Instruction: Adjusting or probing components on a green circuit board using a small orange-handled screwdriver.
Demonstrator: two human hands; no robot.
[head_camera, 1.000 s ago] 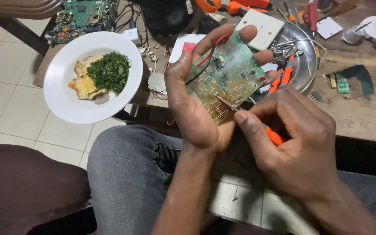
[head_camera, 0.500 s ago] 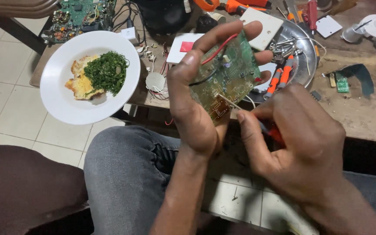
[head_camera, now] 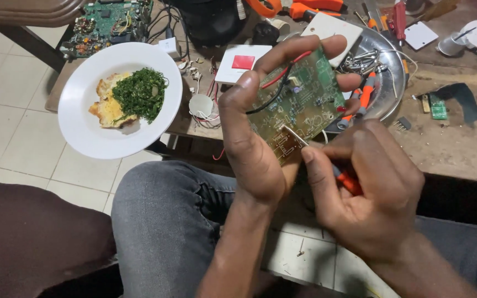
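Circuit board probed over the lap

The left hand [head_camera: 255, 149] grips a green circuit board [head_camera: 302, 105] above the counter [head_camera: 448, 143] edge; the right hand [head_camera: 371, 187] clasps an orange-handled tool [head_camera: 344, 177], tip touching the board.

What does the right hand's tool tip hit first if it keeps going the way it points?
The right hand aims its orange-handled tool up-left; the metal tip already appears to touch the green circuit board held by the left hand. Depth is unclear.
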